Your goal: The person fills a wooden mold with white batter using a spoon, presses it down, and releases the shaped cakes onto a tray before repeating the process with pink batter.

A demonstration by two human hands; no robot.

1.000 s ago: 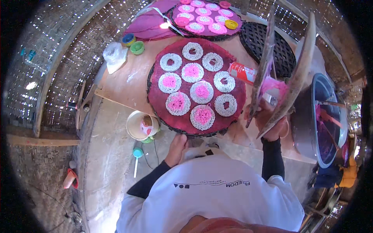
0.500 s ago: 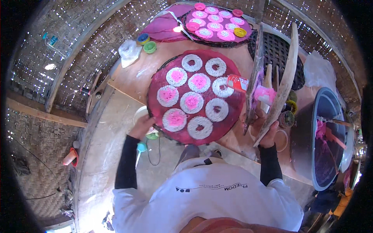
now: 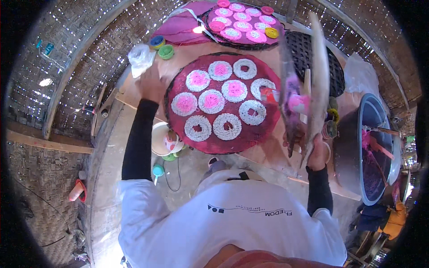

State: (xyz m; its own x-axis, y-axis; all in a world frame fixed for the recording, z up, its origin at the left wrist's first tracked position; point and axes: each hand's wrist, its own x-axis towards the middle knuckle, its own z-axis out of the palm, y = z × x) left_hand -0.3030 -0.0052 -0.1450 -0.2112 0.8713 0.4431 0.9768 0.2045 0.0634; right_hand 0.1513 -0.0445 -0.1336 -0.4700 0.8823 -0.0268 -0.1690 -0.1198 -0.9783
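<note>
A round tray (image 3: 263, 138) covered in dark red cloth lies in front of me, carrying several white stringy rings. Several have pink strands filling their centres; the others have bare holes. My right hand (image 3: 317, 154) is closed round the near end of a two-handled wooden press (image 3: 318, 76), whose long handles stand over the tray's right side. Between them sits a pink-stained cylinder (image 3: 298, 103). A red-and-white packet (image 3: 269, 95) partly shows beside it. My left hand (image 3: 151, 85), smeared by motion, is off the tray's upper left edge; its fingers are unclear.
Behind stands another tray (image 3: 208, 31) of pink-and-white rounds with small coloured bowls. A blue bowl (image 3: 157, 42), a green bowl (image 3: 166, 52) and a plastic bag (image 3: 141, 59) lie left of it. A large grey tub (image 3: 351, 147) stands right; a white bucket (image 3: 156, 142) is below my left arm.
The red tray has turned clockwise with its rings. My left hand has moved from its lower left rim up past the upper left edge. The right hand remains on the press, which has shifted slightly.
</note>
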